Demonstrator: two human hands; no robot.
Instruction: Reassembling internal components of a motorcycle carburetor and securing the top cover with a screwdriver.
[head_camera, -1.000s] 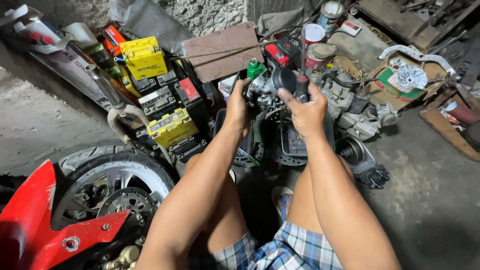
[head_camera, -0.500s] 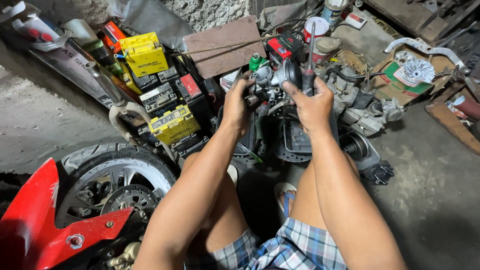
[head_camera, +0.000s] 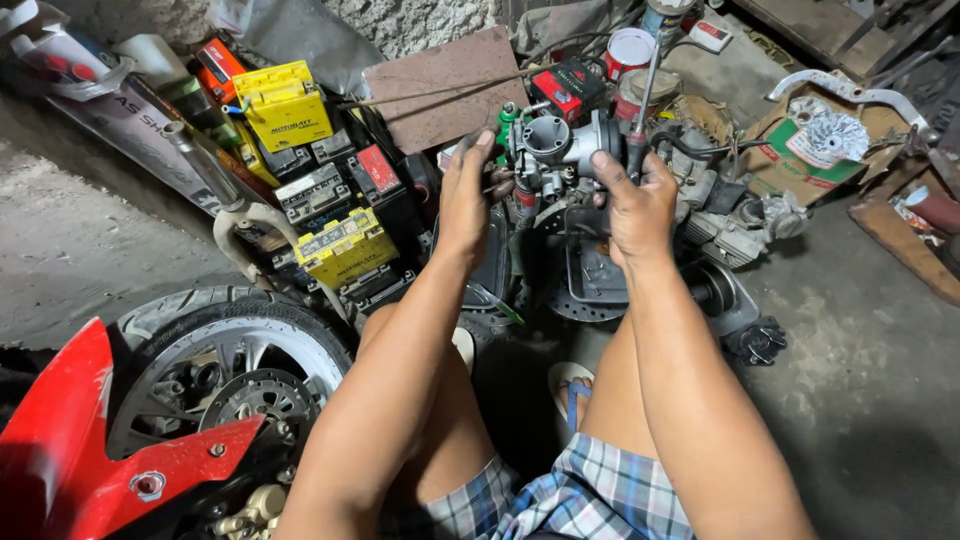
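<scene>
A grey metal carburetor (head_camera: 556, 150) with a round open throat is held up in front of me between both hands. My left hand (head_camera: 466, 195) grips its left side, fingers by a green cap and small red part. My right hand (head_camera: 632, 203) grips its right side and also clasps a screwdriver (head_camera: 645, 95) whose thin shaft points up and away. Both forearms reach out over my knees and plaid shorts (head_camera: 560, 500).
Yellow and black batteries (head_camera: 320, 200) are stacked at left beside a brown board (head_camera: 440, 85). Engine parts (head_camera: 730, 225) and a dark cover (head_camera: 590, 285) lie below the hands. A motorcycle wheel (head_camera: 225, 370) with red fender (head_camera: 70, 450) sits lower left. Cans stand behind.
Both hands have lifted and turned the carburetor so its round throat faces me; the screwdriver shaft now points up from the right hand.
</scene>
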